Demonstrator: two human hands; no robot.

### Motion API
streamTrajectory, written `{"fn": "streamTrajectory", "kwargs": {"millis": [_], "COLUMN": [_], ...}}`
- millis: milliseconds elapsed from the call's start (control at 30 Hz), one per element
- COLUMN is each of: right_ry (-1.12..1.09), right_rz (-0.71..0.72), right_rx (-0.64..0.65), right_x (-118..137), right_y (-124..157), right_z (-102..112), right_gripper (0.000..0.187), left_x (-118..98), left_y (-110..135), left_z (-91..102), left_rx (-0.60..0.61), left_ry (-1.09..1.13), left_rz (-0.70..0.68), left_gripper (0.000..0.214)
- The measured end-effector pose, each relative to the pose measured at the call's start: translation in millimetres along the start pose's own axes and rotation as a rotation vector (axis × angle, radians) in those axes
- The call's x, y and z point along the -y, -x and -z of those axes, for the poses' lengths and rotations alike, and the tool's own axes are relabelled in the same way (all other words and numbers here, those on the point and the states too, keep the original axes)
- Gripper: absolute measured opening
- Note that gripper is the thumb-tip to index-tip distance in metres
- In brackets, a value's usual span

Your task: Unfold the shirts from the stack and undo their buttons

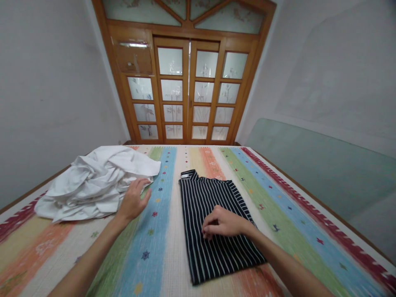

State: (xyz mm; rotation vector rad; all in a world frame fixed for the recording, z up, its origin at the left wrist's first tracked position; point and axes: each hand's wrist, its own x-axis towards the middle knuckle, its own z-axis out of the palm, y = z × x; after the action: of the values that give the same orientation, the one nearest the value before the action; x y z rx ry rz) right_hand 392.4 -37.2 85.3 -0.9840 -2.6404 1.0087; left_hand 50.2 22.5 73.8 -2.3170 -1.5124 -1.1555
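A black-and-white striped shirt (213, 206) lies folded into a flat rectangle, its collar at the far left corner. Over its middle is my right hand (225, 222), fingers curled in and nothing visible in them; whether it touches the fabric I cannot tell. My left hand (135, 200) is at the right edge of a crumpled heap of white cloth (93, 185). Its fingers are stretched out and the thumb stands apart, with no cloth gripped. The heap's folds hide what kind of item it is.
Both items rest on a bed with a colourful striped cover (148, 255). A pale green headboard (309, 156) runs along the right side against the wall. Beyond the far edge stand wooden doors (187, 90) with frosted glass panes. A grey wall (55, 82) rises on the left.
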Motion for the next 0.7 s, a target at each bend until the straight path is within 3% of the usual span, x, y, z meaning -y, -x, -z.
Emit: {"fn": "streamTrajectory", "kwargs": {"millis": [67,233,333,433,500,600,700], "right_ry": [-0.119,0.132,0.169,0.155,0.153,0.141,0.146], "right_rz": [-0.009,-0.287,-0.341,-0.343,-0.353,-0.360,-0.336], "right_rx": [-0.022,-0.366,-0.413,-0.449,-0.453,-0.434,-0.425], "right_x": [-0.7,-37.1,-56.9,-64.3,-63.9,-60.0,-55.8], "right_y": [0.4,-15.6,-21.7,-23.0,-25.0,-33.1,-44.1], "right_z": [12.7,20.5,8.4,-4.7,-12.0,-20.0,-20.2], "right_gripper": [0.026,0.019,0.029,0.037,0.044,0.059,0.042], "left_x": [-1.5,12.6,22.1,27.6,27.3,19.8,8.0], "left_y": [-2.8,-21.5,-29.8,-30.4,-29.5,-32.1,-41.8], "left_z": [-21.3,-63.2,-70.9,-66.1,-58.4,-44.0,-28.9], "left_rx": [0.133,0.432,0.589,0.689,0.622,0.394,0.340], "left_ry": [0.103,0.255,0.305,0.371,0.403,0.470,0.600], "left_rz": [0.058,0.324,0.342,0.307,0.250,0.191,0.255], "left_gripper": [0.038,0.053,0.038,0.024,0.024,0.025,0.024]}}
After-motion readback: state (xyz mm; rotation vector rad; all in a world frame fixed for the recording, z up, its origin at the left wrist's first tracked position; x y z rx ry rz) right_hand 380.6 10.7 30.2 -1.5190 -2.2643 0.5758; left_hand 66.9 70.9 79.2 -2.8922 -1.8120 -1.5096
